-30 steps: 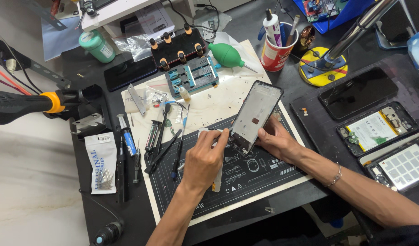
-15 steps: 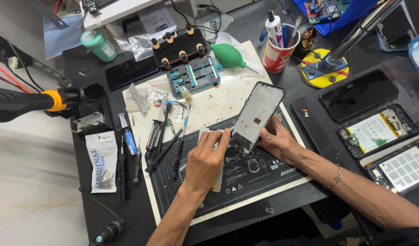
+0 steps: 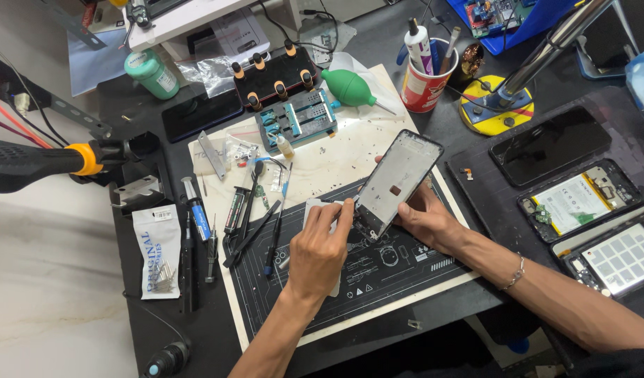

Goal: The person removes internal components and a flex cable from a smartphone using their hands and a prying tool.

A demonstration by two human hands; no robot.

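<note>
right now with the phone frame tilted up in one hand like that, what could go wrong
The right hand props the phone frame tilted on its lower edge, so it could slip onto the black mat. The left hand works at the frame's lower corner, where too much force might bend it. Screwdrivers and tweezers lie loose close by the left hand and could be knocked.

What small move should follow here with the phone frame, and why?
Probably ease the left hand along the lower edge of the phone frame: its fingers already meet that bottom corner, while the right hand props the frame tilted above the black mat.
</note>
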